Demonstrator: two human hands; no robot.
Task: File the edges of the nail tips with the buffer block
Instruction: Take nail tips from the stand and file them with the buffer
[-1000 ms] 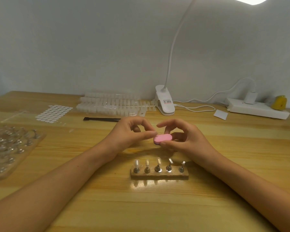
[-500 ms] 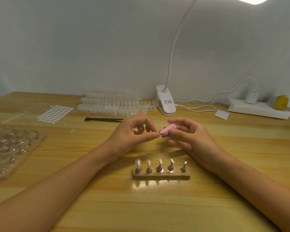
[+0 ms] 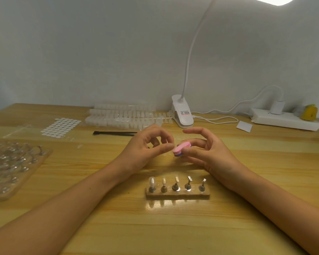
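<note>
My right hand (image 3: 210, 153) holds a small pink buffer block (image 3: 181, 149) with a purple underside, gripped between thumb and middle fingers, the forefinger lifted above it. My left hand (image 3: 145, 151) has thumb and forefinger pinched at the block's left end. The clear nail tip between them barely shows. In front of my hands, a wooden holder (image 3: 178, 194) carries several metal stands. Its leftmost stand bears a clear nail tip (image 3: 152, 181).
Strips of clear nail tips (image 3: 122, 116) lie at the back, with a black tool (image 3: 114, 133) in front of them. A white sticker sheet (image 3: 61, 127) and a tray of stands (image 3: 13, 166) are at left. A lamp clip (image 3: 182, 114), power strip (image 3: 284, 121) and white card (image 3: 244, 126) are at right.
The block has turned from lying flat across my right fingers to pointing away at an angle. My right forefinger has lifted off it. My left hand stays pinched at its end.
</note>
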